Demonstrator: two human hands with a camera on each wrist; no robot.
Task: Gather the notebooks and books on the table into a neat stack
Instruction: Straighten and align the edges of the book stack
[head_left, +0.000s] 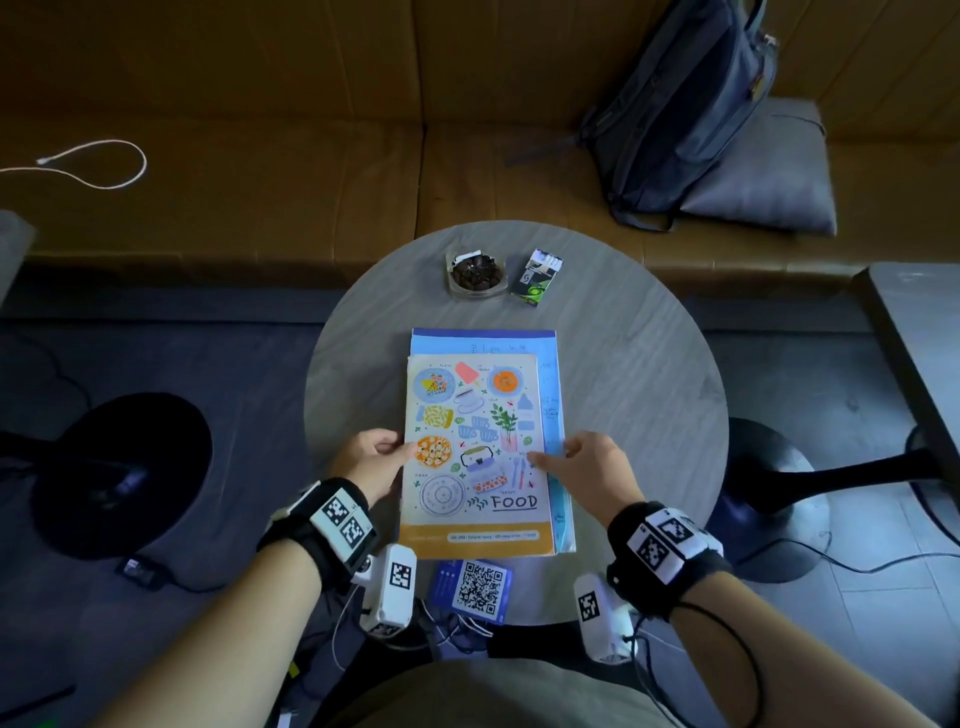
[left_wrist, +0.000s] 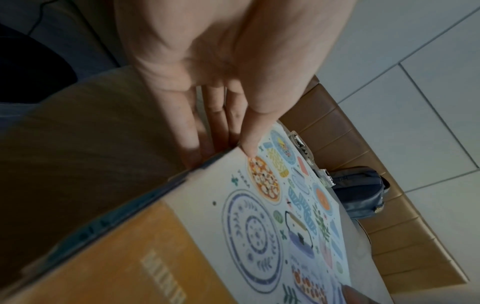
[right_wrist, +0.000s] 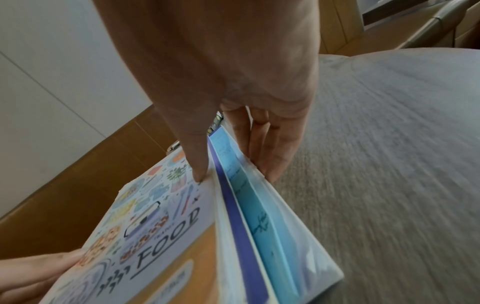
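Left of the illustrated "FOOD" notebook with the orange band along its near edge (head_left: 475, 452), the left hand (head_left: 371, 460) grips the pile's left edge: its thumb lies on the cover by the pizza drawing, and the left wrist view shows the fingers (left_wrist: 189, 131) reaching down past the edge, apparently under the pile. The notebook tops a pile near the middle of the round grey wood-grain desk (head_left: 639, 364), lying on a larger light-blue notebook (head_left: 548, 374) whose far and right margins stick out from under it. To the right of the notebook, the right hand (head_left: 584, 462) pinches the opposite edge, thumb on the cover, fingers (right_wrist: 272, 156) beneath the fanned blue and white covers. Those right edges are splayed and uneven, so the stack is gathered but not yet squared. Thin soft-cover books like these are probably light but floppy and slick against each other; holding both long sides at mid-length, as now, should stop sagging, and tapping the edges against the desk would align them. Beyond the notebook sit a small clear dish of dark pieces (head_left: 477, 273) and a dark packet (head_left: 537, 278); nearer than it lies a blue QR-code card (head_left: 475, 584).
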